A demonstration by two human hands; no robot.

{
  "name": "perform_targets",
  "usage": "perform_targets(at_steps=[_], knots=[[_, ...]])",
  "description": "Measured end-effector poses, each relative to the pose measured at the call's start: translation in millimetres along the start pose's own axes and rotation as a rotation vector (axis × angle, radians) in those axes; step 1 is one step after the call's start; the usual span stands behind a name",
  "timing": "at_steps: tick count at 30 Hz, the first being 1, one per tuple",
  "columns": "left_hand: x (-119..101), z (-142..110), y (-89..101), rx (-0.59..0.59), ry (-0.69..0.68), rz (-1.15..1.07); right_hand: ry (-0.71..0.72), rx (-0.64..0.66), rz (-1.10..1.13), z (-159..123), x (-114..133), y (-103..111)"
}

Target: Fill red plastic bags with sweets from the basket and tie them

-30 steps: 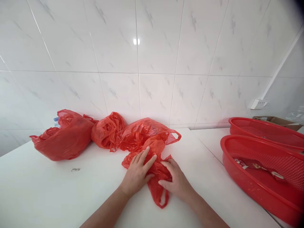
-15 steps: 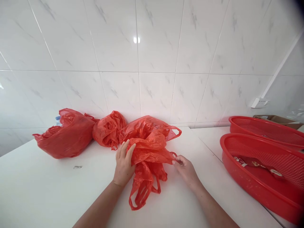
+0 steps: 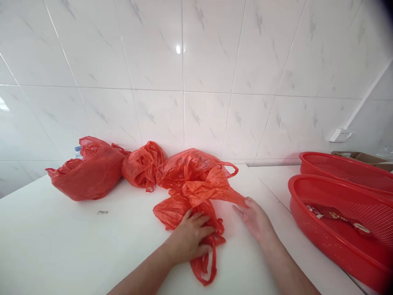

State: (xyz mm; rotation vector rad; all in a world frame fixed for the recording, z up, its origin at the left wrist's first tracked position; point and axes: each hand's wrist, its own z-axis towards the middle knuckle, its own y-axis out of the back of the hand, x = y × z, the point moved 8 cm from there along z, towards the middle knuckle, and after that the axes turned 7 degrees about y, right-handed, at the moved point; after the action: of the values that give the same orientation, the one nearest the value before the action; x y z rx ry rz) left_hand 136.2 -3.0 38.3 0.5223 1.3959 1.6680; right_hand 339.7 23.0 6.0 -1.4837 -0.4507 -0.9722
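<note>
Crumpled red plastic bags lie in a loose heap on the white table. My left hand (image 3: 192,237) rests with spread fingers on the near plastic bag (image 3: 205,262), whose loop handle points toward me. In my right hand (image 3: 256,217) a stretched corner of another plastic bag (image 3: 211,186) is pinched, pulled out to the right. Behind these sits a bulkier red bag (image 3: 190,162), one loop handle sticking out to the right. The folds hide where one bag ends and another begins.
A bunched red bag (image 3: 144,164) and a full red bag (image 3: 89,176) stand along the tiled wall at left. To the right are two red plastic baskets (image 3: 307,205), the nearer holding dark red packets (image 3: 337,217). A cardboard box (image 3: 362,157) lies behind them.
My left hand has come down and toward me, from the upper bag onto the near one. My right hand has drawn the bag's corner further right. The view has shifted slightly.
</note>
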Motion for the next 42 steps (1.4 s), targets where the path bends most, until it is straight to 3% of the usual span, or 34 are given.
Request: perform_targets(at_steps=[3, 6, 9, 12, 16, 18, 21, 25, 28, 31, 34, 36, 38, 42], knots=[[43, -2, 13.6, -0.071, 0.14, 0.044, 0.011, 0.003, 0.134, 4, 14, 10], [87, -10, 31.4, -0.223, 0.315, 0.164, -0.013, 0.001, 0.142, 2, 19, 14], [107, -18, 46.5, -0.377, 0.42, 0.28, -0.061, 0.104, 0.085, -6, 15, 1], [92, -21, 57.0, -0.482, 0.377, 0.35, -0.099, 0.277, 0.016, -18, 7, -23], [49, -20, 64.6, -0.591, 0.212, 0.351, -0.125, 0.4, -0.057, -31, 0, -46], [30, -16, 59.5, -0.561, 0.097, 0.308, -0.117, 0.42, -0.089, -33, -1, -52], [20, -7, 42.5, -0.382, -0.003, 0.207, -0.104, 0.396, -0.134, -32, -2, -52], [49, -3, 32.5, -0.229, 0.113, 0.123, -0.064, 0.281, -0.168, -24, 3, -42], [81, -9, 40.0, -0.249, 0.219, 0.143, -0.049, 0.183, -0.182, -21, 6, -33], [96, -15, 54.0, -0.341, 0.279, 0.212, -0.057, 0.165, -0.168, -21, 9, -32], [85, -19, 68.7, -0.49, 0.285, 0.218, -0.039, 0.201, -0.175, -24, 11, -38], [68, -18, 70.8, -0.532, 0.26, 0.101, -0.004, 0.211, -0.204, -26, 12, -43], [54, -12, 62.6, -0.469, 0.267, -0.103, 0.032, 0.223, -0.249, -30, 13, -49], [36, -4, 28.5, -0.194, 0.379, -0.406, 0.048, 0.347, -0.35, -41, 7, -68]])
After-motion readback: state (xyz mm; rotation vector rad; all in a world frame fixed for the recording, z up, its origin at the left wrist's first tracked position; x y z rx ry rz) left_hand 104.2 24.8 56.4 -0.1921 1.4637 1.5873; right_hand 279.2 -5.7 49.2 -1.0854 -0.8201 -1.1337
